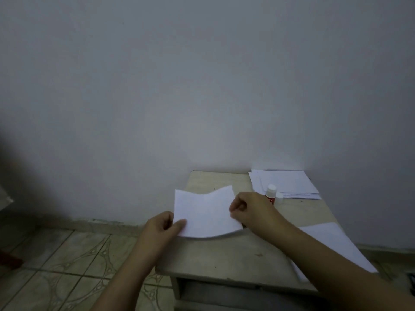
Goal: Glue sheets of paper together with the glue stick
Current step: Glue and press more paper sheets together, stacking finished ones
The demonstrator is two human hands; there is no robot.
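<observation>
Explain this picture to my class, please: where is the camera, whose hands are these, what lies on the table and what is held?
There is no machine here. The single picture comes from a camera worn on a person's head, looking forward and down, so the arms reach in from below. The left hand and right hand each pinch one side of a white sheet of paper, lifted and bowed above a small table. On the table stand a glue stick, a stack of papers at the back and another sheet under the right arm.
</observation>
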